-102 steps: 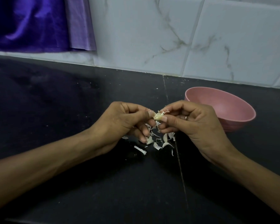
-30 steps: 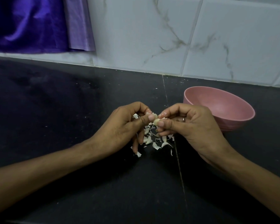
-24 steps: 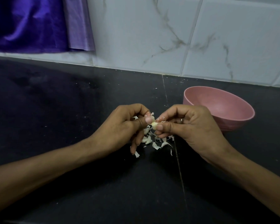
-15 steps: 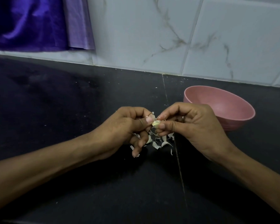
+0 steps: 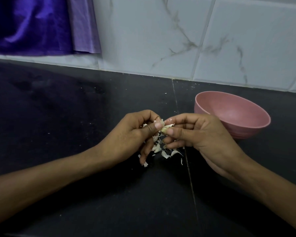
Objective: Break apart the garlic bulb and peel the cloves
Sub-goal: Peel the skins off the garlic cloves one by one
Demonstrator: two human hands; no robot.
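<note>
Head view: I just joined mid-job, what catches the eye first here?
At centre, the left hand and right hand pinch a small garlic clove between their fingertips, just above the black counter. Beneath them lies a scatter of pale garlic skins. A pink bowl stands to the right, beside the right hand, and no cloves show in the part of its inside that is visible.

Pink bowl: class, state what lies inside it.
The visible inside of the pink bowl is bare; no cloves show. Its near wall and the right hand hide the lowest near part.
</note>
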